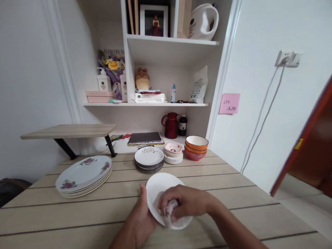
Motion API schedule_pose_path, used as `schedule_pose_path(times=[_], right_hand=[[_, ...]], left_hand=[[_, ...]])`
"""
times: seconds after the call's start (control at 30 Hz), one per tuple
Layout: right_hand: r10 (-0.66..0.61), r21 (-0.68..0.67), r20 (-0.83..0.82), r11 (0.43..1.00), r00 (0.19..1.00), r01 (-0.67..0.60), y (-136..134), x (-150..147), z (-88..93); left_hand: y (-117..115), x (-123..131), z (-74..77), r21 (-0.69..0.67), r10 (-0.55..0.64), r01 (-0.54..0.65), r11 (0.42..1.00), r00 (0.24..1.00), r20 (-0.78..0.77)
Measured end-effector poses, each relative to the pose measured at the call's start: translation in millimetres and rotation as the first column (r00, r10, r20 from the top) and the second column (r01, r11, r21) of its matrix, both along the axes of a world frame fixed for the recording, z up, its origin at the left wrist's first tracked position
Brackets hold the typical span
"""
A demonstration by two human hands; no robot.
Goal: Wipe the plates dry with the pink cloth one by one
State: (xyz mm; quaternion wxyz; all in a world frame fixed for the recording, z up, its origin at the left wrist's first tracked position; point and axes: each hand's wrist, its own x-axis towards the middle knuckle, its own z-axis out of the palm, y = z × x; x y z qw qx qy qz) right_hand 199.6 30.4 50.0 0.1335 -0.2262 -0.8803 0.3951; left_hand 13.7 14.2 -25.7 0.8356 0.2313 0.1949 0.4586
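A plain white plate (158, 188) is tilted up over the wooden table (77, 214) near its front edge. My left hand (141, 218) grips the plate's left rim, thumb on the upper face. My right hand (185, 202) is closed on a crumpled pale cloth (169, 209) and presses it against the plate's lower right part. Both forearms come in from the bottom of the view.
A stack of large flowered plates (84, 174) lies at the left. Behind are a stack of smaller plates (148, 158), small dishes with a pink bowl (173, 152), and stacked orange bowls (196, 147). Shelves, a low wooden rack (70, 131) and a red jug (171, 125) stand at the back.
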Motion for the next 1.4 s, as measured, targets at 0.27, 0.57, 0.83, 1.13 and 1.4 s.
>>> schedule_pose_path(times=[0.27, 0.57, 0.83, 1.13, 1.4], right_hand=[[-0.612, 0.271, -0.069, 0.748, 0.788, 0.606, 29, 28, -27.8], [-0.516, 0.344, -0.259, 0.740, 0.816, 0.578, 25, -37, -30.1], [-0.096, 0.235, -0.144, 0.963, 0.985, 0.128, -1, -23, -4.7], [-0.377, 0.014, 0.011, 0.926, 0.926, 0.376, 11, 35, -9.4], [-0.653, 0.134, -0.278, 0.700, 0.704, 0.702, 28, -13, -33.0]], left_hand=[[-2, -1, 4.3, -0.040, 0.034, -0.036, 0.999, 0.998, -0.045], [-1, -2, 2.2, -0.040, -0.042, 0.040, 0.998, 0.997, -0.058], [-2, 1, 5.5, -0.009, 0.003, -0.004, 1.000, 0.999, -0.043], [-4, -3, 6.8, -0.043, 0.006, -0.009, 0.999, 0.997, -0.078], [-11, -1, 20.1, -0.050, 0.027, -0.035, 0.998, 0.989, -0.143]])
